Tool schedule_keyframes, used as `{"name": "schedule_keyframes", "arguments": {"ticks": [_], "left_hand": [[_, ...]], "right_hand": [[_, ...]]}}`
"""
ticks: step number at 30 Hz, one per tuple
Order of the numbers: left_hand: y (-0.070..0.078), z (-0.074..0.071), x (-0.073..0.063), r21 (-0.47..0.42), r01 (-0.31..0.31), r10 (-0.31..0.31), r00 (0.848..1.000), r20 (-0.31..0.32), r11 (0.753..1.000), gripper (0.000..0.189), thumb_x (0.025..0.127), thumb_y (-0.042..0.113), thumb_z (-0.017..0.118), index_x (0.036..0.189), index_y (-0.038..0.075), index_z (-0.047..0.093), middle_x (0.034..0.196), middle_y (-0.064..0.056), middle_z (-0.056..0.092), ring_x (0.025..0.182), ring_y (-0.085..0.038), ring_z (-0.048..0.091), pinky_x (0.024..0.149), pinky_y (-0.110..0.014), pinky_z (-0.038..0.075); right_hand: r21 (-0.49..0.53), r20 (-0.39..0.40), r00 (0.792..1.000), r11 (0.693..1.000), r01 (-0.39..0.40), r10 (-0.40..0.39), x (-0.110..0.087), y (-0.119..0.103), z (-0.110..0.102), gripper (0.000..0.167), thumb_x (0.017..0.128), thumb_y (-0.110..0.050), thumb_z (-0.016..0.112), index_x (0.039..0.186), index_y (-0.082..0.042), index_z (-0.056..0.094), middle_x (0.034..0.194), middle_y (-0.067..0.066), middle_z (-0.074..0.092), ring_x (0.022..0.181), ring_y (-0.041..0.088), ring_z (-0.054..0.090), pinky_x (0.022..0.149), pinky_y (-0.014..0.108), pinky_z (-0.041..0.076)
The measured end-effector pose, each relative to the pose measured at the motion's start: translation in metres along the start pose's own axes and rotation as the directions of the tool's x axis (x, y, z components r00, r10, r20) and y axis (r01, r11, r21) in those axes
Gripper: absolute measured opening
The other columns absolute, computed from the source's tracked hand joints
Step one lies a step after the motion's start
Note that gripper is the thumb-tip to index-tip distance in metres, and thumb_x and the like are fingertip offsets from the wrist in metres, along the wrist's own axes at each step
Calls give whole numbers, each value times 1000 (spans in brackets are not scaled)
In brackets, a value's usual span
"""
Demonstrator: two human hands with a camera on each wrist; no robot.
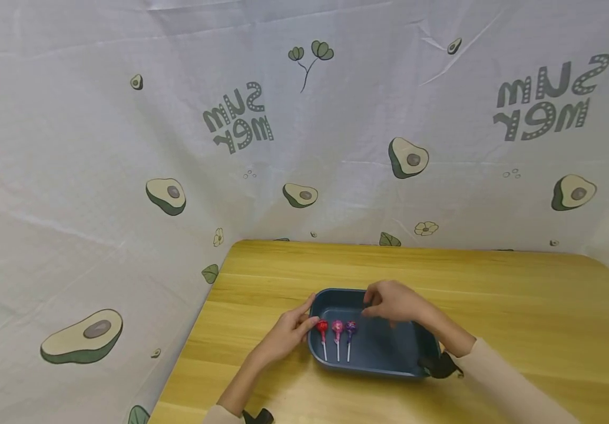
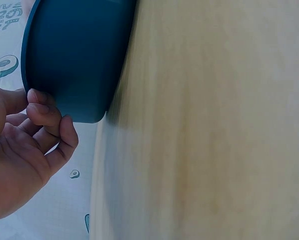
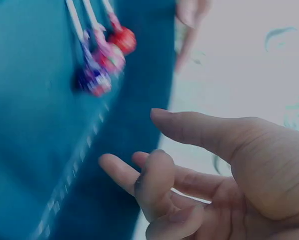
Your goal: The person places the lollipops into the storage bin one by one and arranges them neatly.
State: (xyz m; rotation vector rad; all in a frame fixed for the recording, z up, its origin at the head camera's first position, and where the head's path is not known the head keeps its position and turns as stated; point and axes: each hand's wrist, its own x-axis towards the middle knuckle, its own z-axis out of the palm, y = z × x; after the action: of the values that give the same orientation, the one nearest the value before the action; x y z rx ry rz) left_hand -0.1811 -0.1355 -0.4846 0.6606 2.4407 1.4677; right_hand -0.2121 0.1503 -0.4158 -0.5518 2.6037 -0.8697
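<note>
A dark blue tray with rounded corners and raised sides stands on the wooden table. Inside it, side by side at the left, lie a red lollipop, a pink lollipop and a purple lollipop, their white sticks pointing toward me. My left hand pinches the tray's left rim between thumb and fingers, as the left wrist view also shows. Over the tray's far side hovers my right hand. In the right wrist view its thumb and loosely bent fingers stand apart, with nothing between them.
The wooden table stretches away to the right of the tray. Behind and left of it hangs a white cloth printed with avocados and lettering. A dark strap hangs at my right wrist, over the tray's near right corner.
</note>
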Motion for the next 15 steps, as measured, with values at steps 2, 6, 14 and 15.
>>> {"name": "schedule_keyframes", "arguments": {"ticks": [2, 6, 14, 15], "left_hand": [[0, 0, 0, -2, -1, 1, 1000, 1, 1000, 62, 109, 26, 53, 163, 5, 30, 73, -1, 52, 63, -7, 48, 58, -17, 40], [-1, 0, -1, -7, 4, -4, 1000, 1, 1000, 62, 109, 26, 53, 163, 5, 30, 73, -5, 53, 63, -10, 49, 58, -18, 41], [-3, 1, 0, 0, -2, 2, 1000, 2, 1000, 64, 109, 26, 55, 163, 4, 29, 71, -6, 53, 62, -11, 50, 57, -18, 40], [-3, 2, 0, -4, -4, 4, 1000, 3, 1000, 64, 109, 25, 55, 163, 4, 29, 71, -6, 53, 62, -10, 49, 57, -18, 40]], "right_hand": [[8, -47, 999, 1000, -2, 3, -10, 6, -11, 30, 93, -19, 77, 113, 2, 69, 86, 5, 71, 45, 16, 59, 57, 31, 53], [29, -129, 991, 1000, -12, 16, -31, 20, -31, 34, 95, -20, 74, 119, 3, 68, 97, 12, 73, 47, 20, 58, 55, 33, 52], [68, -227, 973, 997, -34, 48, -67, 51, -47, 37, 99, -21, 70, 124, 7, 66, 100, 16, 72, 47, 19, 54, 51, 31, 49], [64, -230, 972, 997, -39, 53, -72, 56, -47, 36, 99, -19, 70, 123, 7, 66, 99, 16, 72, 46, 20, 54, 50, 31, 49]]}}
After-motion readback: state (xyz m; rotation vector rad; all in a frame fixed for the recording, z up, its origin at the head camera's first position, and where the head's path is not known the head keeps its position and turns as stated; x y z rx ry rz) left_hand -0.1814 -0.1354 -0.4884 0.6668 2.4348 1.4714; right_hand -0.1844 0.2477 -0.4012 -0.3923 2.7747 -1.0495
